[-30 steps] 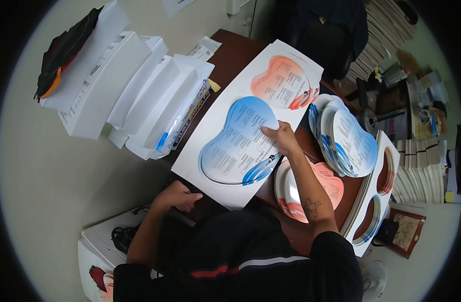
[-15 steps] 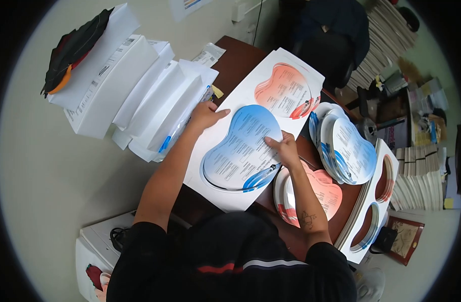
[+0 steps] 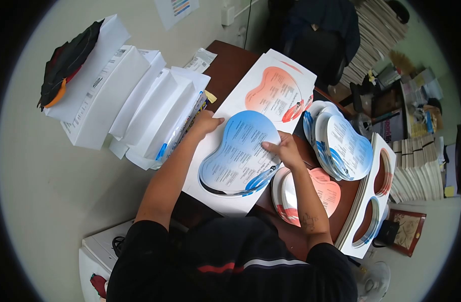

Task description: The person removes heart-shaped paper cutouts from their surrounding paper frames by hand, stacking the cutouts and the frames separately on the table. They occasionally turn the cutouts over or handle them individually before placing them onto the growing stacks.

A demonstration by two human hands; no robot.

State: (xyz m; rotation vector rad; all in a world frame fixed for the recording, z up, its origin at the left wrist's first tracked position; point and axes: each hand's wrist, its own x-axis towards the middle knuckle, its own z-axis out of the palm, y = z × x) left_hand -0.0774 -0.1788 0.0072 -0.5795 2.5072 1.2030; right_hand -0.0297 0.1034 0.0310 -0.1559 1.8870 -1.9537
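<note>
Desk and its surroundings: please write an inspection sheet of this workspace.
Surface: brown desk, partly covered.
Job's things: blue cutout on white sheets; blue pile, pink pile and hollow frames beside them.
Clutter: white boxes and papers at the wall side.
Hands: right hand pinches the blue cutout; left hand grips the sheets' edge.
Cables: thin wall cable.
Surroundings: chair, picture frame.
</note>
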